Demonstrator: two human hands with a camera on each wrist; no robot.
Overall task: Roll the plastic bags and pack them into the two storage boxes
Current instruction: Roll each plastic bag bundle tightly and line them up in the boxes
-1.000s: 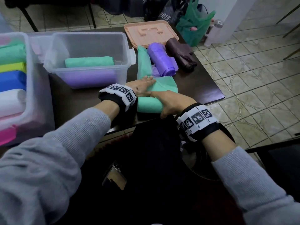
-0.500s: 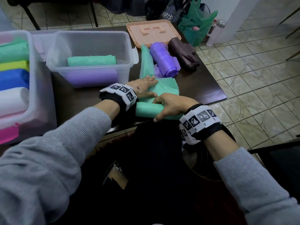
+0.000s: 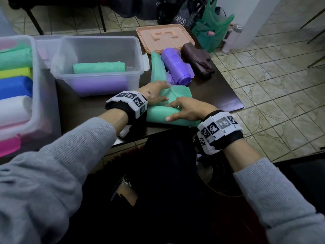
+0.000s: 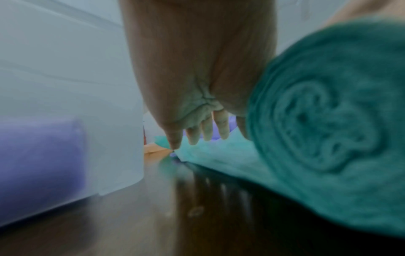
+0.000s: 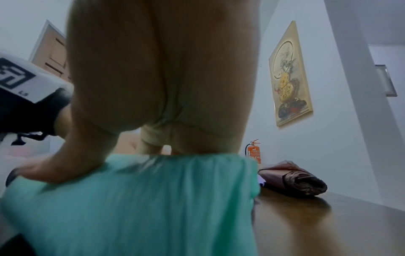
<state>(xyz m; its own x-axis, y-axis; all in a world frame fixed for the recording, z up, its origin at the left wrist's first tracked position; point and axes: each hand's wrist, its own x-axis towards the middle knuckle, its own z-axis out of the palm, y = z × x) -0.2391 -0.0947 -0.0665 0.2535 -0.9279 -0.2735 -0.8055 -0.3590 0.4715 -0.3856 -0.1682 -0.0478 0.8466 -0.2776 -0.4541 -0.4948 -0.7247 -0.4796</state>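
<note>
A mint-green plastic bag lies on the dark table (image 3: 84,111), its near end wound into a roll (image 3: 158,116) at the front edge. My right hand (image 3: 186,110) lies over the roll, fingers curved across the top and thumb on the near side. The wrist view shows that right hand (image 5: 162,86) above the roll (image 5: 153,199). My left hand (image 3: 156,93) presses straight fingers on the flat, unrolled part (image 3: 179,92). From its wrist the left hand (image 4: 203,133) is on the sheet, with the roll's spiral end (image 4: 328,129) beside it. A clear box (image 3: 98,43) holds a green roll (image 3: 99,67) and a purple roll (image 3: 100,84).
A larger clear box (image 3: 37,81) at the left holds several coloured rolls. A purple bag (image 3: 177,67) and a brown bag (image 3: 197,60) lie beyond the green one, and a peach lid (image 3: 165,38) sits behind them. The table ends just right of them above tiled floor (image 3: 272,76).
My right hand has shifted from the roll's right end to lie across its top, leaving more of the roll showing. The left hand has stayed flat on the sheet.
</note>
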